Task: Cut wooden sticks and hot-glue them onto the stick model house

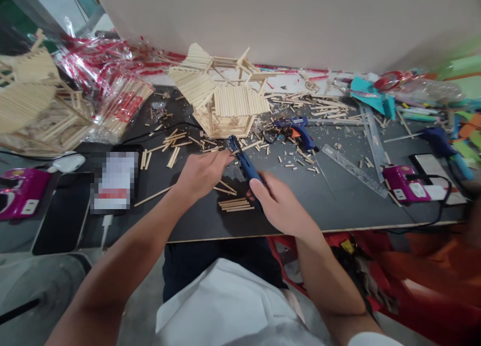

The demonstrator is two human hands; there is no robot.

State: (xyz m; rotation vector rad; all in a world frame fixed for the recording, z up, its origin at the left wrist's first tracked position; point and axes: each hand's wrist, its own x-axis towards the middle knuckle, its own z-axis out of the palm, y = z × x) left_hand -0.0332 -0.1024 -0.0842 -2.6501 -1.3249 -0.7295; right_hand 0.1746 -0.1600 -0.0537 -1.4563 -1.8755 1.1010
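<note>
My right hand is wrapped around a blue-handled cutter, whose dark jaws point up and away from me. My left hand is closed in a pinch beside those jaws, on a thin wooden stick that appears to cross them. The fingertips partly hide the stick. Below the tool, several cut sticks lie side by side on the dark table. Just beyond the jaws stands a wooden stick model with slatted, roof-like panels.
A blue glue gun lies right of the model among stick scraps. Farther right are a clear ruler and a magenta power adapter. To the left are a phone, wrapped stick bundles and another stick model.
</note>
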